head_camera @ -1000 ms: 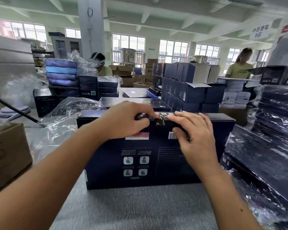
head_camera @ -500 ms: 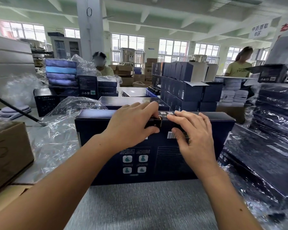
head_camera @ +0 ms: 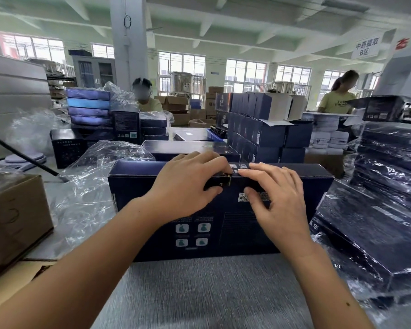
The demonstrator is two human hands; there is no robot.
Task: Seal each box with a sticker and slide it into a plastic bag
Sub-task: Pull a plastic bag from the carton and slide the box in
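Grey table (head_camera: 199,293): navy box (head_camera: 140,193) upright, barcode (head_camera: 243,198), four icons (head_camera: 192,235).

Two hands (head_camera: 188,186) (head_camera: 279,203), one gripped box (head_camera: 301,186)

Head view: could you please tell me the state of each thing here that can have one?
Dark box, upright, closed, not bagged.
Sticker, folded over the box's top front edge, mostly hidden by fingers.
Left hand, grips that edge over the sticker.
Right hand, fingertips pressing the edge beside it.
Plastic bag, crumpled, lying left of the box.
Boxes at right, stacked, already bagged.
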